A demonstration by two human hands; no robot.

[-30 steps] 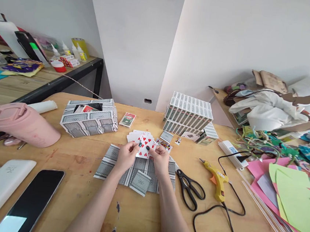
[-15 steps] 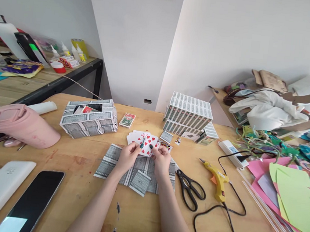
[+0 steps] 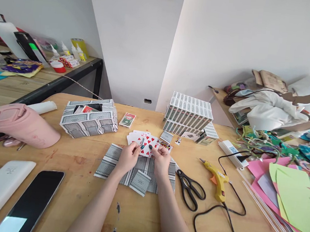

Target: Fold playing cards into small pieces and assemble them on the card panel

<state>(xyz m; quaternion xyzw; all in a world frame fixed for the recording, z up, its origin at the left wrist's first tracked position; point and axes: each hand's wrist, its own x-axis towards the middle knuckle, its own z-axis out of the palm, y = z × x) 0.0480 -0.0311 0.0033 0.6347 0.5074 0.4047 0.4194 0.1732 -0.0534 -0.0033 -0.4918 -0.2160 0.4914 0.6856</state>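
Note:
Between my two hands is a playing card (image 3: 148,144) with red hearts, its face toward me. My left hand (image 3: 129,158) pinches its left edge, thumb on top, while my right hand (image 3: 161,160) grips the right edge the same way. Beyond it, more white cards (image 3: 134,136) lie fanned on the table. Below my hands rests a panel of grey patterned cards (image 3: 108,164) laid side by side. A loose folded grey card (image 3: 140,182) sits on that panel's near edge. Black scissors (image 3: 190,190) lie right of the panel, their blades partly hidden.
A card-covered box (image 3: 90,122) stands back left, near a red card pack (image 3: 127,120). Stacked card boxes (image 3: 190,110) rise at the back right. A yellow glue gun (image 3: 217,179) trails a black cord. A pink tumbler (image 3: 26,124) and a phone (image 3: 34,199) occupy the left.
Both hands stay in almost the same place, with only a slight shift of the fingers and the hearts card. The other things have not moved.

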